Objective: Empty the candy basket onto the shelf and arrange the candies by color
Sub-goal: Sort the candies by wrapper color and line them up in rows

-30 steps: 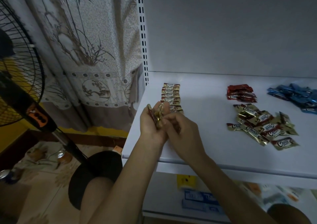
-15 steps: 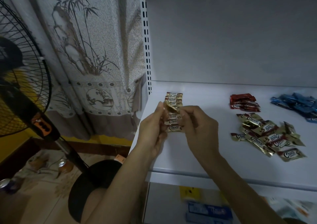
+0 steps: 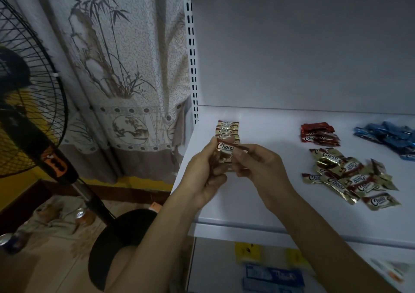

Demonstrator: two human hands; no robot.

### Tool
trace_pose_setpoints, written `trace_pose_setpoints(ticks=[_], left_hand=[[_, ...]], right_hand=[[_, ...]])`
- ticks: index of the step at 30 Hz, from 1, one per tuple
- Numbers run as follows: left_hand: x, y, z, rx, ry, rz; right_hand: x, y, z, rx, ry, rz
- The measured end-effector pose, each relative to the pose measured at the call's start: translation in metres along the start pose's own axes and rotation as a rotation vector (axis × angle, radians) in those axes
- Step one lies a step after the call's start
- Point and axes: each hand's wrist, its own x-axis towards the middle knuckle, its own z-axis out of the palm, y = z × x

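Both hands hold a gold "Choco" candy just above the white shelf. My left hand grips its left end and more wrappers below it. My right hand pinches its right end. Behind the hands, a neat column of gold candies lies near the shelf's left edge. A loose pile of gold candies lies at the right. Red candies sit behind that pile. Blue candies lie at the far right. No basket is in view.
A slotted upright marks the shelf's left back corner. A standing fan and a patterned curtain are to the left. Cans lie on the floor. A lower shelf holds blue packets.
Both hands stayed together over the shelf's left front. The candy between them has turned flat, with its "Choco" face toward me. The camera tilted up a little.
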Motion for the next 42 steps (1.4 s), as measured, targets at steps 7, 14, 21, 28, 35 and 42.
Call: trace_pose_setpoints(ticks=[7,14,21,28,35,42], left_hand=[[-0.004,-0.008,-0.030,0.740,0.235,0.435],[0.002,-0.024,-0.040,0.991,0.247,0.488],[0.009,-0.022,-0.042,1.655,0.176,0.446],[0.012,-0.024,-0.045,1.675,0.198,0.494],[0.015,-0.024,-0.048,1.525,0.237,0.534],[0.008,-0.024,-0.048,1.446,0.217,0.496]], right_hand=[[0.000,0.009,-0.032,-0.509,0.001,-0.055],[0.005,0.034,-0.035,-0.996,0.005,-0.168],[0.021,0.039,-0.038,-1.059,-0.009,-0.256],[0.025,0.044,-0.045,-1.121,-0.131,-0.346],[0.023,0.044,-0.044,-1.118,-0.138,-0.379],[0.019,0.045,-0.043,-1.172,-0.160,-0.426]])
